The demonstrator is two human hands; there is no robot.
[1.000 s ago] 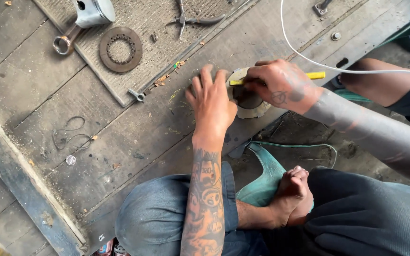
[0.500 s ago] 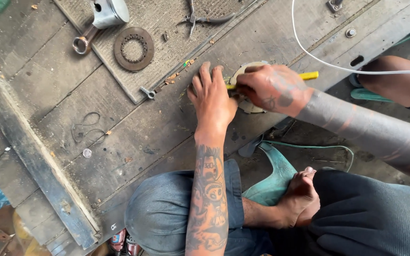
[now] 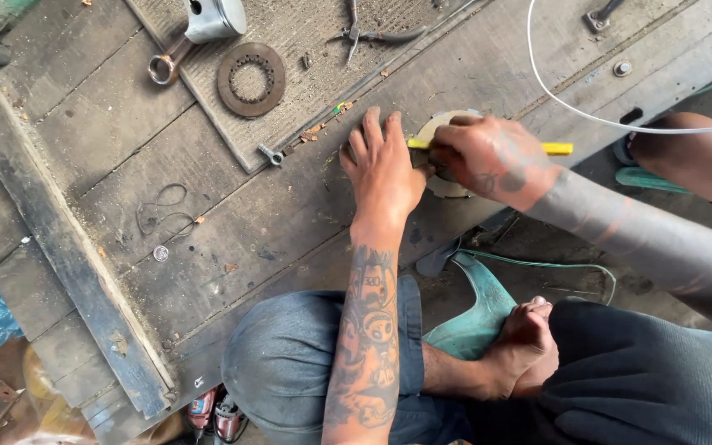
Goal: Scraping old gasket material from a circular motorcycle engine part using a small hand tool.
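In the upper middle of the frame a pale round disc lies on the wooden floor, pinned by the flat, open left hand so it cannot slide while the right hand, closed around a yellow tool, works on it.

left hand: bare, no glove
left forearm: bare, dense dark tattoos, cartoon-like figures
right hand: bare, dark tattoo marks on the back
right arm: tight grey sleeve to the wrist
legs: blue-grey denim, dark trousers
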